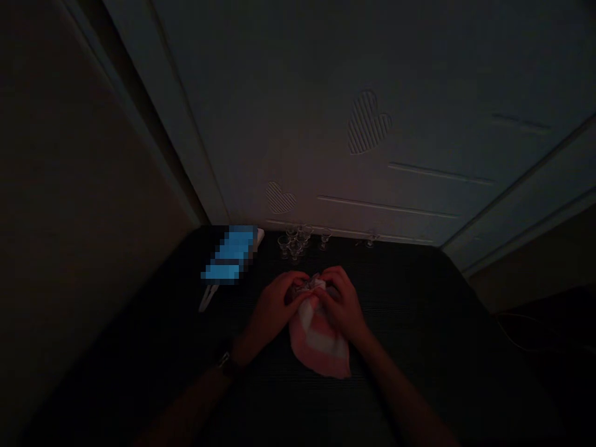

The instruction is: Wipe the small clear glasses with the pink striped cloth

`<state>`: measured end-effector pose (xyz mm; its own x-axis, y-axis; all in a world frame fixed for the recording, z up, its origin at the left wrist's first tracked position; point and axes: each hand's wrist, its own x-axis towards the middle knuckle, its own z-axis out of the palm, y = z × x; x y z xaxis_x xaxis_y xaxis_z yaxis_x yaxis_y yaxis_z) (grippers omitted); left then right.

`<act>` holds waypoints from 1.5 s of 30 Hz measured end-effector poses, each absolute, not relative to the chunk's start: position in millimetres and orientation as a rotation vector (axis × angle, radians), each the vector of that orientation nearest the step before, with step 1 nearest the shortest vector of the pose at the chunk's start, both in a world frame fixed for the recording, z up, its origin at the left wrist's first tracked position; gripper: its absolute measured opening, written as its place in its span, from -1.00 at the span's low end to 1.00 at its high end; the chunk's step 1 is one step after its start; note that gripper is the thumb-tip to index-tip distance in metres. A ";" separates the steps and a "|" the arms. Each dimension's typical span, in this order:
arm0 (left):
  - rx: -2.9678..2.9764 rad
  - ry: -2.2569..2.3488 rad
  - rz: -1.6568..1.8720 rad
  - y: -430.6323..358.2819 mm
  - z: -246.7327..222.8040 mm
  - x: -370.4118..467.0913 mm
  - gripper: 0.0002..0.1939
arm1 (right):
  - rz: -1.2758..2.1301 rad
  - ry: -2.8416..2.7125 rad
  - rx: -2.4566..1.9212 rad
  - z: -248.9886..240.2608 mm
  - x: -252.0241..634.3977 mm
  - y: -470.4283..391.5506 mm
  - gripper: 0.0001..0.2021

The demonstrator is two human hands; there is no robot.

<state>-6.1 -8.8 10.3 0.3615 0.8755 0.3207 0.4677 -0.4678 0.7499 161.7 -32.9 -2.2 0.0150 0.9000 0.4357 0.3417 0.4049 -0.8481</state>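
A pink and white cloth [321,344] hangs from between my two hands, its lower part spread toward me over the dark table. My left hand [280,299] is closed on its upper left edge, with the thumb pressed near the bunched top. From the other side my right hand [343,304] grips the same bunched part, fingertips curled over it. Something greyish and slightly shiny shows between the fingers at the top. In this dim light I cannot tell what it is. Just beyond the hands stands a cluster of small clear stemmed glasses [295,243].
Farther right along the back are another small glass [325,239] and one more [370,240]. A device with a lit blue screen [231,254] and a white cable [208,297] lies at left. Behind the dark table [410,323] rises a pale panel [298,124] with raised hearts.
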 end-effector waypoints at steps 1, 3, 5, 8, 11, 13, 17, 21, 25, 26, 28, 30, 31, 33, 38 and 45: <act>2.080 1.159 0.979 -8.3 10.3 -6.4 -0.73 | 0.676 -1.533 -1.115 -3.2 161.5 -31.2 -0.88; 2.072 1.169 0.992 -7.7 10.7 -7.0 -0.74 | 0.758 -1.507 -1.054 -5.7 160.7 -28.2 -0.85; 2.070 1.188 1.000 -7.5 10.8 -7.3 -0.75 | 0.799 -1.492 -1.026 -8.4 159.8 -26.5 -0.82; 2.097 1.198 0.996 -8.0 10.3 -7.2 -0.76 | 0.787 -1.458 -1.063 -11.6 159.0 -26.6 -0.82; 2.145 1.182 0.993 -8.6 9.6 -6.9 -0.75 | 0.780 -1.434 -1.083 -12.3 159.6 -27.5 -0.85; 2.172 1.174 0.998 -9.1 10.0 -7.1 -0.76 | 0.820 -1.419 -1.063 -11.4 160.3 -27.7 -0.85; 2.204 1.152 0.960 -10.6 12.0 -8.0 -0.79 | 1.014 -1.369 -0.962 -8.1 160.7 -28.1 -0.84; 2.205 1.116 0.966 -11.5 11.5 -7.8 -0.80 | 1.111 -1.304 -0.931 -5.2 159.8 -28.9 -0.82; 2.257 1.097 0.985 -11.1 10.1 -7.3 -0.84 | 1.079 -1.275 -0.948 -4.7 159.6 -29.4 -0.82; 2.271 1.093 0.992 -10.9 10.3 -7.3 -0.84 | 1.068 -1.274 -0.953 -5.0 159.6 -29.3 -0.83; 2.283 1.089 0.998 -10.8 11.3 -7.2 -0.84 | 1.048 -1.277 -0.962 -6.1 159.8 -28.8 -0.82; 2.276 1.086 0.988 -10.8 12.7 -6.9 -0.84 | 1.035 -1.286 -0.970 -7.3 160.1 -28.2 -0.82; 2.267 1.089 0.982 -10.9 13.3 -6.7 -0.84 | 1.028 -1.290 -0.971 -7.8 160.3 -28.0 -0.83; 2.250 1.094 0.966 -11.1 14.3 -6.2 -0.85 | 1.020 -1.299 -0.966 -8.4 160.7 -27.6 -0.84; 2.213 1.103 0.952 -11.7 16.1 -5.2 -0.84 | 1.044 -1.276 -0.944 -7.1 159.0 -28.4 -0.82; 1.957 1.032 0.967 -6.4 14.3 -5.1 -0.83 | 1.198 -1.153 -0.833 -2.2 159.4 -32.6 -0.64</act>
<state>-5.1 -6.4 14.3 0.4004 0.8715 0.2832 0.3387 -0.4279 0.8379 159.4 -32.6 -2.2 -0.0274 0.9744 0.2231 -0.2604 0.2085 -0.9427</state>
